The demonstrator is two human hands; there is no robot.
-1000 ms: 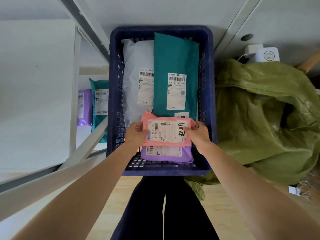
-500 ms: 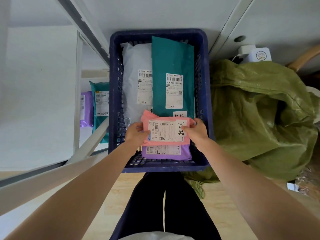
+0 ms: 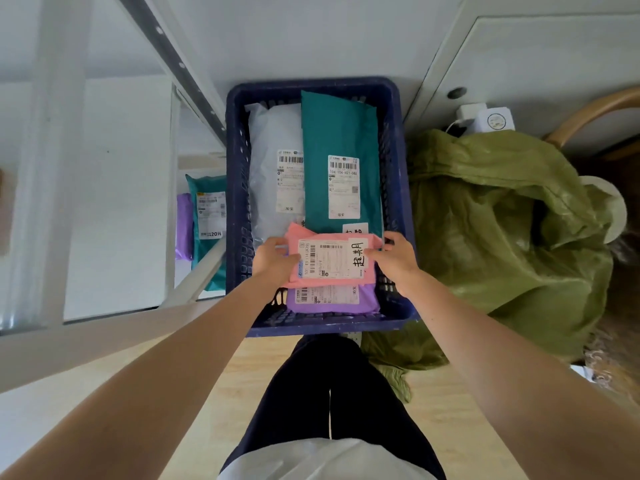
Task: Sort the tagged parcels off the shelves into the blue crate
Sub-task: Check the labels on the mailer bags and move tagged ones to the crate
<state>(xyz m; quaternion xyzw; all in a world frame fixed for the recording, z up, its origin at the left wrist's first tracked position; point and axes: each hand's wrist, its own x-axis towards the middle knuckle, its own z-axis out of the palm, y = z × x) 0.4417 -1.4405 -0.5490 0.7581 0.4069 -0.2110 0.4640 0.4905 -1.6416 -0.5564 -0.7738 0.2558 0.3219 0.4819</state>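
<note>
Left hand (image 3: 273,259) and right hand (image 3: 394,261) grip the pink parcel (image 3: 332,261) by its ends, low over the purple parcel (image 3: 332,301) at the crate's (image 3: 329,322) near end: it looks like the placing step, with release next.

crate (image 3: 239,188) dark blue | parcels: pink (image 3: 332,259), purple (image 3: 332,299), teal (image 3: 337,133), white (image 3: 273,133) | sack (image 3: 502,220) olive green

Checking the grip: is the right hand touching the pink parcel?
Touching. The head view shows the right hand pinching the pink parcel at its right edge.
</note>
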